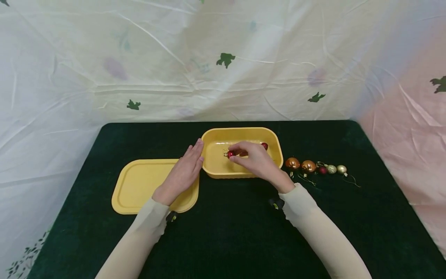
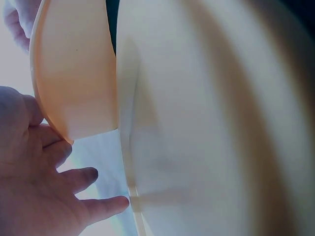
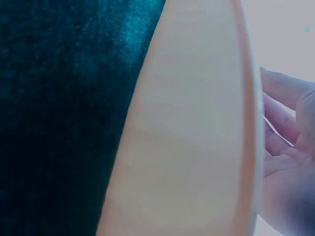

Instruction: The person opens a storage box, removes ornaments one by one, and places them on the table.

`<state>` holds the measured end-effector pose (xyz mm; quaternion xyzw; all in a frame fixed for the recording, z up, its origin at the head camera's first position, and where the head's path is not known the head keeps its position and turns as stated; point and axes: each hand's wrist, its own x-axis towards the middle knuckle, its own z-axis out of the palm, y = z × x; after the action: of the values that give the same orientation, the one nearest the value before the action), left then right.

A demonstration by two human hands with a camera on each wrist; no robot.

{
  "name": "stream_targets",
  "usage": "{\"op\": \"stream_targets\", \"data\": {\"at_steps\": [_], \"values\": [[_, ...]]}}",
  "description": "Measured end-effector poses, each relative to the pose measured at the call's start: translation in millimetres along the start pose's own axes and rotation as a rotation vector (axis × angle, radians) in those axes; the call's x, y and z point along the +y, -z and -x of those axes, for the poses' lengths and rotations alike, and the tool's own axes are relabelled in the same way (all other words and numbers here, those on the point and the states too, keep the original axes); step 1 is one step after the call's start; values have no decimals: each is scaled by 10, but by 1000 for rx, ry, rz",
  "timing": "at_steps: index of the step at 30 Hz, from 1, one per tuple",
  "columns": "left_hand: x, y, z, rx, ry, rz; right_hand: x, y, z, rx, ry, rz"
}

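Note:
A yellow box [image 1: 240, 175] stands on the dark table. My right hand [image 1: 256, 159] reaches over its near rim and pinches a small red bauble [image 1: 230, 154] with a gold cap, low inside the box. Another red bauble [image 1: 265, 146] shows behind that hand, toward the box's right side. With fingers straight, my left hand [image 1: 182, 172] touches the left wall of the box and lies above the yellow lid [image 1: 139, 182]. In the left wrist view, the fingertips of the left hand [image 2: 44, 177] meet the box rim. The box wall [image 3: 187, 118] hides the right fingertips in the right wrist view.
Right of the box, a row of baubles lies on the table: two shiny copper ones [image 1: 308, 166], a dark red one [image 1: 322, 170] and two pale gold ones [image 1: 342, 169], with hanging strings. A pale cloth [image 1: 195, 77] with green leaf shapes hangs behind the table [image 1: 223, 240].

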<state>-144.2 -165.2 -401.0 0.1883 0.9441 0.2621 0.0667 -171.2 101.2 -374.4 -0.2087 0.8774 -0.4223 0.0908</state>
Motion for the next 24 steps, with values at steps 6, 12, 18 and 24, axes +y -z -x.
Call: {"op": "stream_targets", "data": {"at_steps": [6, 12, 18, 24], "values": [[-5, -1, 7, 6, -5, 12, -20, 97, 139, 26, 42, -9], [-2, 7, 11, 6, -12, 18, -72, 208, 292, 47, 48, -14], [-11, 6, 7, 8, -12, 17, -127, 306, 420, 79, 63, -5], [-17, 6, -10, 3, -13, 15, -156, 433, 551, 101, 71, 14]]}}
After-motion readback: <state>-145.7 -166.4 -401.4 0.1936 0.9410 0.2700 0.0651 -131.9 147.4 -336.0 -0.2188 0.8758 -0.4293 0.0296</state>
